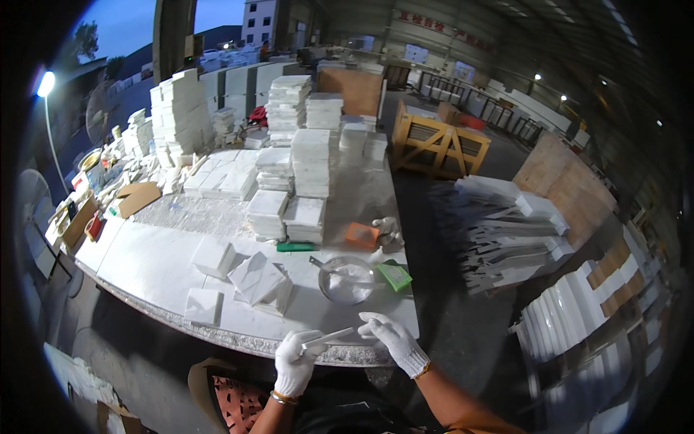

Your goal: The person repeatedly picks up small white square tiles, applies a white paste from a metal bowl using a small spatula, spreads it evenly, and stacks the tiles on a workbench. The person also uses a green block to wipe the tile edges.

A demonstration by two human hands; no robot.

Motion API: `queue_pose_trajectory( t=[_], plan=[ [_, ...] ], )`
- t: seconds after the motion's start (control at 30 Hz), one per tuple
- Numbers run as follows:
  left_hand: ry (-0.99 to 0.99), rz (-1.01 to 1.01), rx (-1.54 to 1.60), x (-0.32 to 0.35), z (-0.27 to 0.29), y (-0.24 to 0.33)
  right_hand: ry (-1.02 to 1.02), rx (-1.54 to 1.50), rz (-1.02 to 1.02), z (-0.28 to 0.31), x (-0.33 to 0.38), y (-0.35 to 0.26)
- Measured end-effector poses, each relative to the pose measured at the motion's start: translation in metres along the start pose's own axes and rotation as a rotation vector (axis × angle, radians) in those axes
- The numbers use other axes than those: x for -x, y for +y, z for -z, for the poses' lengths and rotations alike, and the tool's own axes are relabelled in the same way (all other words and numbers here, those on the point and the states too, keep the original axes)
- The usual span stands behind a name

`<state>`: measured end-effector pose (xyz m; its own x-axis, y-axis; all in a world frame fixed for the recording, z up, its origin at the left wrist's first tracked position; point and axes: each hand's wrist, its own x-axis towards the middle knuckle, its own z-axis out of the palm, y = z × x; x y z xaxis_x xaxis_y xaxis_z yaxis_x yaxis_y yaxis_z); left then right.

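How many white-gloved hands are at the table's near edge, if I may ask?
2: the left hand, holding a thin white slab, and the right hand, by the slab's right end. Neither looks hidden.

Over to the far left, to a bright lamp (46, 84) on a thin pole! Up past it to a dark tree (85, 42), then a pale building (259, 29) under blue sky (119, 25). Across now to the yellow wooden crate (439, 147), topped with something red (472, 122). And down right, to pale strips (499, 235) piled in layers, just beside a broad brown board (564, 184).
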<state>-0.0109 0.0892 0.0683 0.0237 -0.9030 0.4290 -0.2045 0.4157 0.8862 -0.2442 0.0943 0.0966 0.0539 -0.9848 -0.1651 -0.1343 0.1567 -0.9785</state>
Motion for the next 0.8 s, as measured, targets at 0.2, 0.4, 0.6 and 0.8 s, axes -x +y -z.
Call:
queue_pose_trajectory(
  t=[0.2,0.4,0.6,0.8],
  plan=[
    [-0.223,-0.441,-0.381,-0.008,-0.011,0.01,-0.204,-0.377,-0.215,-0.023,0.006,0.007],
    [-0.16,-0.346,-0.409,0.012,0.007,0.012,-0.093,-0.581,-0.152,-0.029,0.01,0.011],
    [-0.053,0.882,1.023,0.021,0.035,-0.009,-0.188,-0.483,-0.063,-0.011,0.01,0.015],
    [-0.416,0.829,0.843,0.035,0.019,-0.011,-0.284,-0.113,0.055,-0.012,0.008,0.016]
  ],
)
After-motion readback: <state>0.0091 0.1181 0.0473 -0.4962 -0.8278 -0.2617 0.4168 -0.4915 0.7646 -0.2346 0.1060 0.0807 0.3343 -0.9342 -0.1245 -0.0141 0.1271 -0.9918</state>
